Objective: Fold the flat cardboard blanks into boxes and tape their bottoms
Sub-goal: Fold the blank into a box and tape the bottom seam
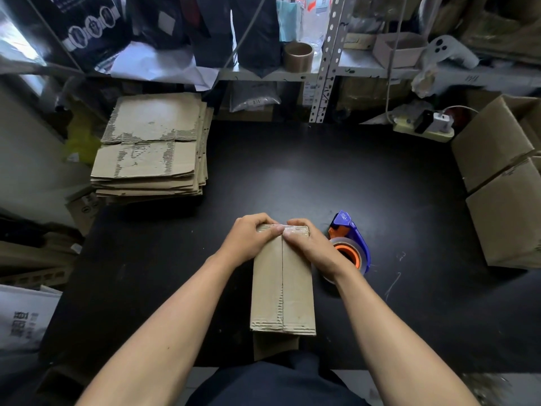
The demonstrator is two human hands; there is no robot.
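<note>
A folded cardboard box [282, 288] stands on the black table [366, 194] at the near middle, its closed bottom flaps facing up with a seam down the centre. Clear tape shines across its far edge. My left hand [248, 238] grips the far left corner, thumb pressing on the tape. My right hand [310, 244] grips the far right corner, thumb on the seam. A blue and orange tape dispenser [349, 244] lies on the table just right of my right hand. A stack of flat cardboard blanks [152, 148] sits at the far left.
Two made-up cardboard boxes [503, 183] are piled at the right edge. A power strip with plugs [424, 127] lies at the far right. Metal shelving [325, 68] with bags, a brown tape roll [298, 55] and clutter runs along the back.
</note>
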